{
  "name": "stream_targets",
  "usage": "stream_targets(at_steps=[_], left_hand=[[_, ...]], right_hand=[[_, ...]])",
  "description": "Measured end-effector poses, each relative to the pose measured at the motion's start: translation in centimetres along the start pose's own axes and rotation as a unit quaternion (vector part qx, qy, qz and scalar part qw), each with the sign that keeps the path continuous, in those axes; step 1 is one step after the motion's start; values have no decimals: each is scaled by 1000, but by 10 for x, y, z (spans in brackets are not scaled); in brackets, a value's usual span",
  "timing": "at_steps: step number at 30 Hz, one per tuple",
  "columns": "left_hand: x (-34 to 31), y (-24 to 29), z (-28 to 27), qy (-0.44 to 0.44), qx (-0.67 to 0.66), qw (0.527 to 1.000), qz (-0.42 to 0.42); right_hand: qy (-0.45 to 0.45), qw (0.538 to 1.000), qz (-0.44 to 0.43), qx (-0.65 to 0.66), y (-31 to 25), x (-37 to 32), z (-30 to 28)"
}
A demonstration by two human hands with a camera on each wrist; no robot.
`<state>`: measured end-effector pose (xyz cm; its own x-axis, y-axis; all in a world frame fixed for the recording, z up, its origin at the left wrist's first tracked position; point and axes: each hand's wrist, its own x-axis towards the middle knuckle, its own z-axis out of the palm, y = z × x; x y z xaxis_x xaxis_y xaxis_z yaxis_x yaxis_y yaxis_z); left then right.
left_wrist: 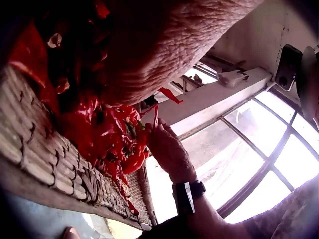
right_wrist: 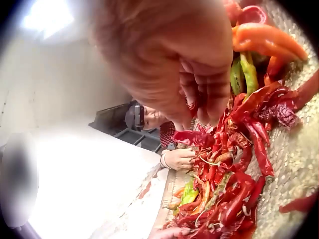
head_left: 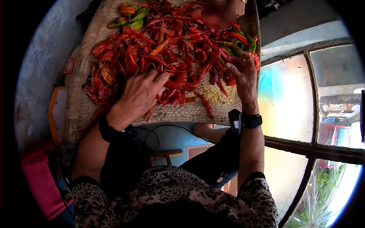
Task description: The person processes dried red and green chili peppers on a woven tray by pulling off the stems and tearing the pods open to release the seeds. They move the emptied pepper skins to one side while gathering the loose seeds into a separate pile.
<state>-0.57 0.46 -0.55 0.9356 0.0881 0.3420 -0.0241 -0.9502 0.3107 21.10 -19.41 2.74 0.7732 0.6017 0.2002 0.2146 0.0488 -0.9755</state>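
Looks like a room in a home: worn plaster wall [head_left: 42, 76], paned window [head_left: 287, 98], wooden stool [head_left: 167, 153], woven tray [head_left: 78, 110].

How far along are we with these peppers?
Perhaps partway. Green and orange peppers already sit grouped at the far left of the woven mat. In hand: one thin red pepper, apparently pinched in the right hand. Left: the wide red heap, orange still mixed in, under the left hand.

Peppers [head_left: 133, 60] on woven mat [head_left: 78, 102].
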Motion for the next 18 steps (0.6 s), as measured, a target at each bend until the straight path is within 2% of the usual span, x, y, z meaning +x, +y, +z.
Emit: stream_targets(at_steps=[1, 2, 3, 4, 6, 7, 8, 10, 14, 16, 17, 18], left_hand=[[1, 0, 0, 2, 1, 1000, 2], [0, 0, 0, -6, -1, 1000, -3], [0, -1, 0, -15, -2, 1000, -10], [-1, -1, 0, -15, 0, 1000, -10], [-1, -3, 1, 10, 11, 1000, 11], [1, -3, 1, 12, 12, 1000, 14], [0, -2, -1, -1, 8, 1000, 7], [0, 0, -1, -13, 4, 1000, 0], [-1, -2, 1, 8, 25, 999, 21], [-2, -2, 2, 8, 23, 1000, 20], [-2, -1, 2, 12, 19, 1000, 20], [-1, -2, 1, 17, 16, 1000, 20]], right_hand=[[44, 995, -77, -36, -1, 4, 4], [45, 995, -81, -36, 0, 3, 2], [-3, 974, -89, -207, 1, -1, 0], [-51, 922, -92, -372, 2, -7, -1], [-256, 849, -20, -462, 12, -24, -1], [-297, 812, 48, -500, 9, -33, 7], [-321, 813, 15, -485, 29, -41, 5], [-303, 804, -19, -511, 25, -50, 19], [-339, 779, 24, -527, 20, -41, 19], [-364, 800, 4, -477, 16, -32, 6], [-358, 833, 34, -421, 10, -28, 1], [-354, 841, 50, -405, 5, -20, -7]])
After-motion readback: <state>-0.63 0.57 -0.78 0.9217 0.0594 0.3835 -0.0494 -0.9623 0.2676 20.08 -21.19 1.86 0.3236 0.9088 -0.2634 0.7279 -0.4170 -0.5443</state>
